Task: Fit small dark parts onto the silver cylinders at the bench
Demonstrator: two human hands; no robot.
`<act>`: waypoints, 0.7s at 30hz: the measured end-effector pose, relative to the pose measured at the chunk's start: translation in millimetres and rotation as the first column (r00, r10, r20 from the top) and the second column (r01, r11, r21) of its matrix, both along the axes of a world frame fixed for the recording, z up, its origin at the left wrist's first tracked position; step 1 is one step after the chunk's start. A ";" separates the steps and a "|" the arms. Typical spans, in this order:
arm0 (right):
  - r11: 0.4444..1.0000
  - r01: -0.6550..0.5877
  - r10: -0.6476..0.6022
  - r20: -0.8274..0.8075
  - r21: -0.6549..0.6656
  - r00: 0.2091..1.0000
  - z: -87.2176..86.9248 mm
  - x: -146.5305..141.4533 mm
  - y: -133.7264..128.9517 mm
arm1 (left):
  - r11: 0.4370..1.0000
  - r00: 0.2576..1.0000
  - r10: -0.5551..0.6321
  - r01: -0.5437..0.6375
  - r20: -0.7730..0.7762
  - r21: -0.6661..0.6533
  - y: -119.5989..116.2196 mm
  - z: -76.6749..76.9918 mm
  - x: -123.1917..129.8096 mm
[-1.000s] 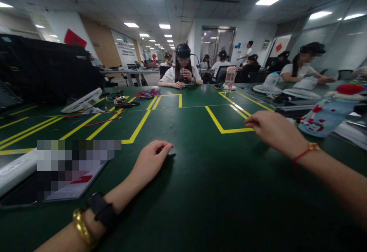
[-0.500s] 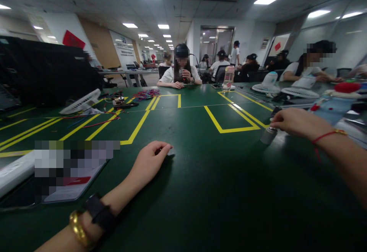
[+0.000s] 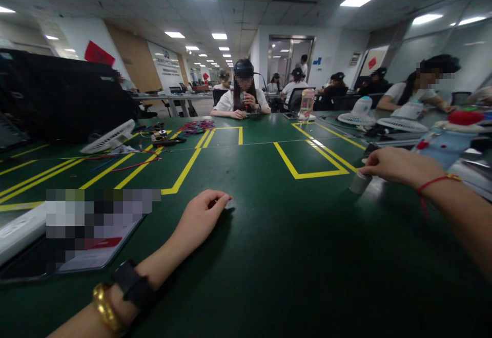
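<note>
My left hand (image 3: 204,214) rests on the green table (image 3: 261,271), its thumb and forefinger pressed together. A tiny pale speck shows at those fingertips, too small to name. Over on the right, my right hand (image 3: 402,166) pinches the top of a small silvery-grey cylindrical bottle (image 3: 360,183). The bottle stands on the table, and my fingers hide its upper end. Near my left forearm lie a phone-like dark slab (image 3: 28,263) and a clear-edged flat sheet or case (image 3: 111,256), both partly blurred out.
A white fan (image 3: 109,137), coloured wires (image 3: 196,127) and a black bag (image 3: 65,97) are at the left. Beyond stand a pink bottle (image 3: 306,105) and two white fans (image 3: 357,115). A blue bag-like item (image 3: 442,146) is beside my right hand. A person (image 3: 242,97) sits opposite.
My right hand has dipped slightly, its fingers now closer to the bottle's top. My left hand stays in place. In the background, a standing person has shifted left.
</note>
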State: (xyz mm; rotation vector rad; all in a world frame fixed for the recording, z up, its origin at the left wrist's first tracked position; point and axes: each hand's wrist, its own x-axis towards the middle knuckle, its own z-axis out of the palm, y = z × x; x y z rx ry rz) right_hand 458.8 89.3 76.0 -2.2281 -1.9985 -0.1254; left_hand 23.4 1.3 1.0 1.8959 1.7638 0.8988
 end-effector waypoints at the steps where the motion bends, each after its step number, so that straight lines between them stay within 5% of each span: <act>1: 1.000 0.016 -0.016 0.011 -0.010 1.000 -0.7 -0.5 -0.1 | 1.000 1.000 0.001 -0.001 0.001 0.000 -0.1 0.1 0.1; 7: 0.987 -0.103 0.105 0.014 -0.123 0.994 -2.8 -12.2 -1.3 | 1.000 1.000 -0.007 0.007 0.003 0.009 -0.2 0.2 0.8; 12: 0.937 -0.344 0.336 -0.111 -0.061 0.935 -2.2 -69.1 -24.8 | 1.000 1.000 -0.006 0.006 -0.010 0.013 1.1 -0.7 1.2; 16: 0.762 -0.629 0.635 -0.375 0.155 0.676 -13.3 -139.2 -67.6 | 1.000 1.000 -0.012 0.012 -0.022 0.019 1.4 -1.1 1.3; 21: 0.565 -0.760 0.795 -0.459 0.321 0.397 -42.5 -194.9 -107.9 | 0.999 1.000 -0.019 0.019 -0.017 0.035 2.2 -3.2 0.6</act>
